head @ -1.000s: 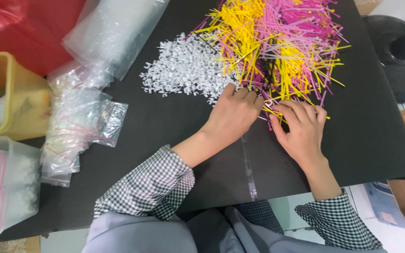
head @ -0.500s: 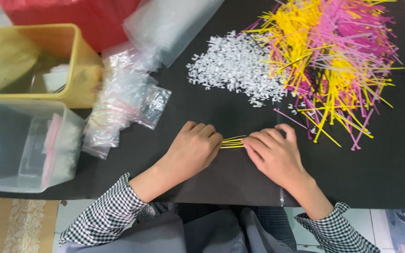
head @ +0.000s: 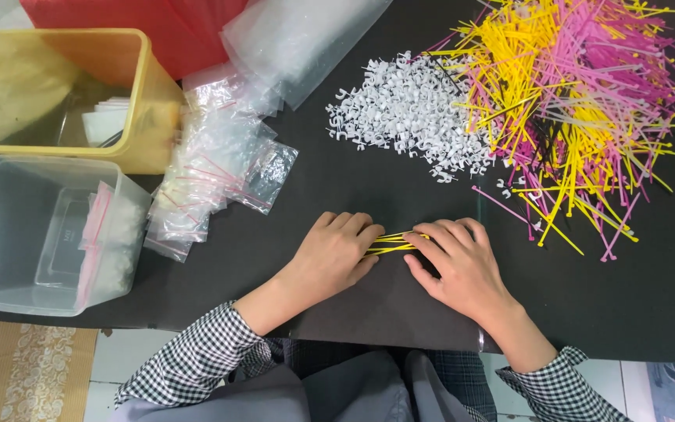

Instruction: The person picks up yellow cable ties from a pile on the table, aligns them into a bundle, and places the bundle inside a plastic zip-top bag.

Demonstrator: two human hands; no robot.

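You have pulled a small bunch of yellow ties (head: 388, 242) away from the big pile (head: 580, 101) and brought it to the near middle of the black surface (head: 650, 297), so picking has given way to evening up the bunch. Your left hand (head: 333, 254) is curled shut over one end and your right hand (head: 458, 262) presses closed fingers on the other; since half a second ago they have only drawn a little closer. I count perhaps four or five strands between your hands, though they overlap too much to be sure. There is one heap of white clips (head: 404, 113), two tubs at the left, one yellow (head: 146, 101) and one clear (head: 130, 227), and one loose stack of clear bags (head: 212, 172).
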